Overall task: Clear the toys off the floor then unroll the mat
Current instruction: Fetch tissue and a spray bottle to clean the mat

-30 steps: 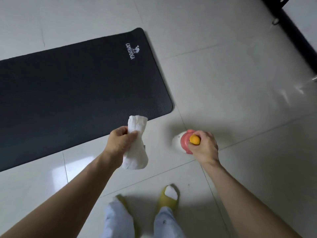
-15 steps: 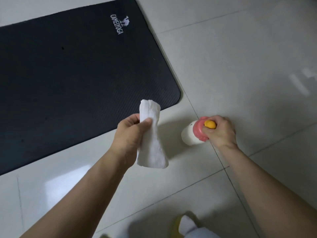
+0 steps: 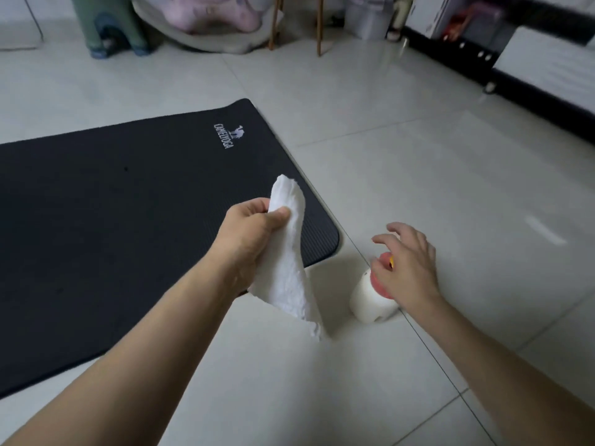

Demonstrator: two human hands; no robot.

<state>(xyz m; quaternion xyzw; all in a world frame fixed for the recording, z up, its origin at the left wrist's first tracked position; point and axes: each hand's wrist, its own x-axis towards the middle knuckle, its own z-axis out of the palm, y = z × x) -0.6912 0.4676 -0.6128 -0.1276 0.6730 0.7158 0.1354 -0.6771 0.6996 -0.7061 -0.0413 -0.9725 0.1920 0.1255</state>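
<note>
A black mat point(image 3: 112, 220) lies unrolled flat on the tiled floor, its near right corner rounded. My left hand point(image 3: 254, 233) grips a folded white cloth point(image 3: 288, 272) that hangs down in front of the mat's corner. A white toy with a pink and yellow top point(image 3: 370, 296) stands on the floor to the right of the mat. My right hand point(image 3: 407, 267) hovers just over its top with fingers spread and relaxed, hiding most of the pink part.
At the back stand a green stool point(image 3: 109, 24), a pink toy on a grey base point(image 3: 212, 17) and thin wooden legs point(image 3: 318, 24). A dark low piece of furniture point(image 3: 515, 69) runs along the right. Pale tile stretches right of the mat.
My right hand has let go of the white toy's top and opened above it. The toy now stands on the floor. The view has tilted up, showing the back of the room.
</note>
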